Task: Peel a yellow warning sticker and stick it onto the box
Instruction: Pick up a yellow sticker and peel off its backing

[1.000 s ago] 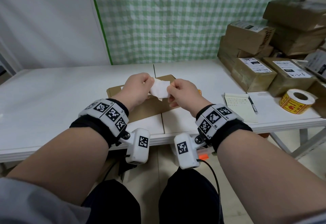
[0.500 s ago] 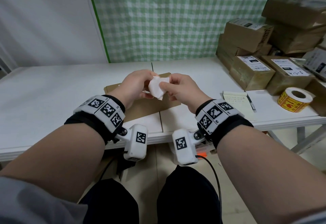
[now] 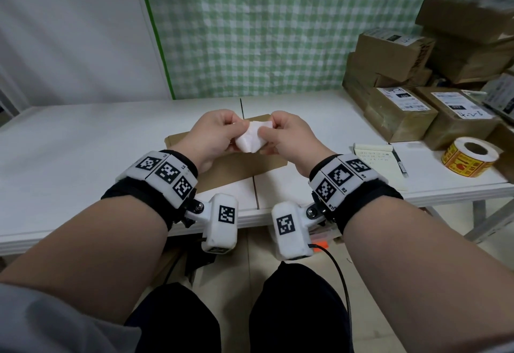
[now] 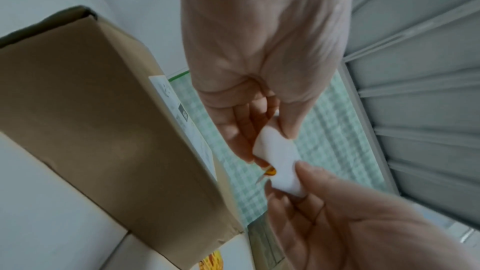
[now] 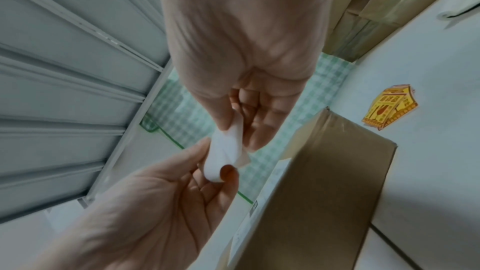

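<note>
A small white-backed sticker (image 3: 250, 139) is pinched between both hands, just above a flat brown cardboard box (image 3: 236, 174) lying on the white table. My left hand (image 3: 235, 127) holds its left end between thumb and fingers, and my right hand (image 3: 264, 131) pinches the right end. In the left wrist view the white-backed sticker (image 4: 281, 157) is bent, with a sliver of yellow (image 4: 271, 171) at its lower edge. In the right wrist view the white-backed sticker (image 5: 226, 152) curls between my right hand (image 5: 233, 128) and my left hand (image 5: 218, 165). The printed face is hidden.
A roll of yellow warning stickers (image 3: 470, 156) stands at the table's right, beside a notepad (image 3: 374, 165) and pen (image 3: 400, 160). Stacked labelled cartons (image 3: 403, 113) fill the back right. Loose yellow stickers (image 5: 389, 108) lie on the table past the box.
Both hands have drawn closer together, and the white piece between them has turned and bent more. The box has not moved.
</note>
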Demonstrator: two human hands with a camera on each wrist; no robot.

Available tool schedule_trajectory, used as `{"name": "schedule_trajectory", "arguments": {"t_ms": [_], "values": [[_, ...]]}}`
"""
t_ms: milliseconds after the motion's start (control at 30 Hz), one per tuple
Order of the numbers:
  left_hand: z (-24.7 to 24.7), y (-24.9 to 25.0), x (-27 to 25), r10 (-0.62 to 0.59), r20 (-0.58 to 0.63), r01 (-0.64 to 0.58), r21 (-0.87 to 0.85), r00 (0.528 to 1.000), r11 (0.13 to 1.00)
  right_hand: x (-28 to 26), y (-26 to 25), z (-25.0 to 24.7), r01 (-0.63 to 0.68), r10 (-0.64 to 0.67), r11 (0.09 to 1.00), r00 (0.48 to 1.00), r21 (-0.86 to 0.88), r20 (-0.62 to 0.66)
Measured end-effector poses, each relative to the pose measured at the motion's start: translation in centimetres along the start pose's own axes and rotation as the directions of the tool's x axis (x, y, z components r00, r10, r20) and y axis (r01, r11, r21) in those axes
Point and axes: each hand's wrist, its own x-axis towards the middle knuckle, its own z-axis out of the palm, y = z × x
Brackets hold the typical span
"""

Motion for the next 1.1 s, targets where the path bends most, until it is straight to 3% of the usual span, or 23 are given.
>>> {"name": "schedule_trajectory", "arguments": {"t_ms": [267, 533, 667, 933, 1100], "values": [[0.1, -0.5, -0.1, -0.016, -0.026, 0.012, -0.137, 1.000, 0.991, 0.0, 0.6, -0.4, -0.041, 0.038, 0.986, 0.999, 0.159, 0.022], [-0.3, -0.4, 0.1, -0.006, -0.019, 0.005, -0.048, 1.000, 0.999, -0.2, 0.3, 0.0, -0.069, 0.058, 0.976, 0.996, 0.206, 0.061], [-0.5, 0.2, -0.2, 0.024, 0.048, -0.023, -0.017, 0.999, 1.000, -0.3, -0.1, 0.3, -0.002, -0.001, 0.997, 0.999, 0.077, 0.036], [-0.8, 0.8, -0.6, -0.039, 0.141, 0.049, -0.067, 0.989, 0.997, -0.3, -0.2, 0.0, 0.051, -0.053, 0.997, 0.998, -0.062, -0.028], [-0.5, 0.8, -0.7, -0.015, 0.111, 0.013, 0.019, 0.994, 1.000, -0.4, -0.1, 0.0, 0.079, -0.083, 0.990, 0.996, -0.121, -0.023]]}}
